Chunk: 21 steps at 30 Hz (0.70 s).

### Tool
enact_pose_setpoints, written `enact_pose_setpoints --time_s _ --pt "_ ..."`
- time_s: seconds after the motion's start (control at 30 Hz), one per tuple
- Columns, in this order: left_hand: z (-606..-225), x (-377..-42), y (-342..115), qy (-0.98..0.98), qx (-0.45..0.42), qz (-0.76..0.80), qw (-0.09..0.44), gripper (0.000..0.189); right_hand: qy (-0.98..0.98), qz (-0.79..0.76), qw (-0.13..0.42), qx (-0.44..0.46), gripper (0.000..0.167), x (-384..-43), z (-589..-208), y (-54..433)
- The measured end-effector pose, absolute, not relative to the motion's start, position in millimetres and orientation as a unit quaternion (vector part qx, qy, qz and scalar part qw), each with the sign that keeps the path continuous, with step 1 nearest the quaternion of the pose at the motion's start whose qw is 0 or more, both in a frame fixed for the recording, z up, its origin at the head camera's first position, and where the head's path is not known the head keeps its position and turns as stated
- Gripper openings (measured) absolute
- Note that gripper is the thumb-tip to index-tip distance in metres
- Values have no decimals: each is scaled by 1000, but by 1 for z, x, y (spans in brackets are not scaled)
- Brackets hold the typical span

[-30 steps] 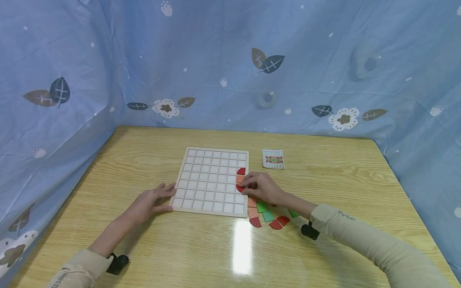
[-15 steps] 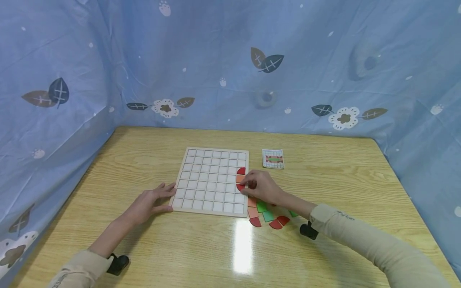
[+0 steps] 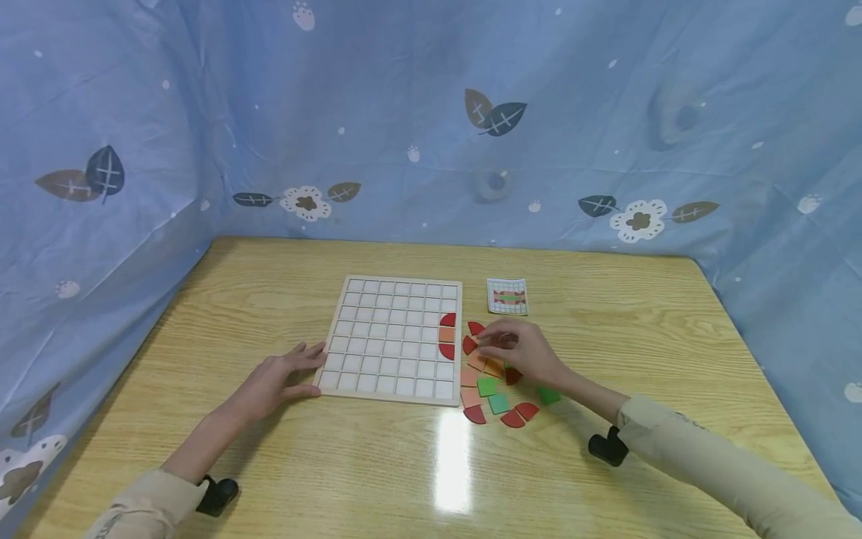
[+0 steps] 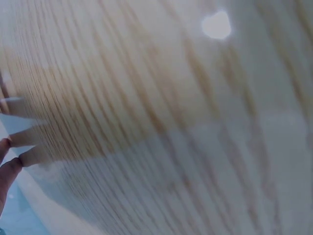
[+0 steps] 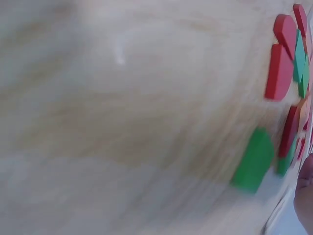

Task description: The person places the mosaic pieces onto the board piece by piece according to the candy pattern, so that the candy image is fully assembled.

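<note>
My left hand (image 3: 279, 382) rests at the left edge of a white grid board (image 3: 384, 337), fingers spread and fairly straight against its frame. In the board's right column sit a red quarter-round piece (image 3: 447, 320), an orange square (image 3: 447, 335) and a second red quarter-round piece (image 3: 447, 351). My right hand (image 3: 528, 350) is over the loose pieces beside the board, its thumb and forefinger apart above orange squares (image 3: 477, 361). No piece shows lifted between those fingers. The right wrist view catches only a bit of that hand (image 5: 305, 196) at its edge.
Loose red quarter-rounds (image 3: 513, 418), green squares (image 3: 498, 403) and orange squares lie right of the board. A separate green piece (image 3: 548, 395) lies under the right forearm. Behind them is a small pattern card (image 3: 508, 297). Blue patterned cloth (image 3: 404, 135) borders the wooden table.
My right hand has let go of the lower red quarter-round piece, now in the board's right column, and moved right to the loose pieces. The left hand stays at the board's edge.
</note>
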<state>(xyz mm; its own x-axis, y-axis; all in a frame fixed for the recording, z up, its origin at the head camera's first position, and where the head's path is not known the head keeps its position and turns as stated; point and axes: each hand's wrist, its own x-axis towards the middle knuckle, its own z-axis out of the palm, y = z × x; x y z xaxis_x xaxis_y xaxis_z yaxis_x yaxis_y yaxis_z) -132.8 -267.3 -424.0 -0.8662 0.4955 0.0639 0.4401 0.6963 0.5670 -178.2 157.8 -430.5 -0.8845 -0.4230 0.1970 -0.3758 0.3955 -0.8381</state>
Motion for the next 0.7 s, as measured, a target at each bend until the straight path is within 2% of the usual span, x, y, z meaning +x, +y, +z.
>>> enact_pose_setpoints --time_s 0.4,0.57,0.7 --pt "-424 -131 -268 920 250 298 56 62 813 -548 53 -191 24 -155 -434 230" --pt "-424 -130 -268 920 245 300 58 61 809 -553 68 -188 26 -138 -442 246" --pt "-424 -130 -268 919 243 305 61 61 802 -563 53 -194 24 -128 -445 249"
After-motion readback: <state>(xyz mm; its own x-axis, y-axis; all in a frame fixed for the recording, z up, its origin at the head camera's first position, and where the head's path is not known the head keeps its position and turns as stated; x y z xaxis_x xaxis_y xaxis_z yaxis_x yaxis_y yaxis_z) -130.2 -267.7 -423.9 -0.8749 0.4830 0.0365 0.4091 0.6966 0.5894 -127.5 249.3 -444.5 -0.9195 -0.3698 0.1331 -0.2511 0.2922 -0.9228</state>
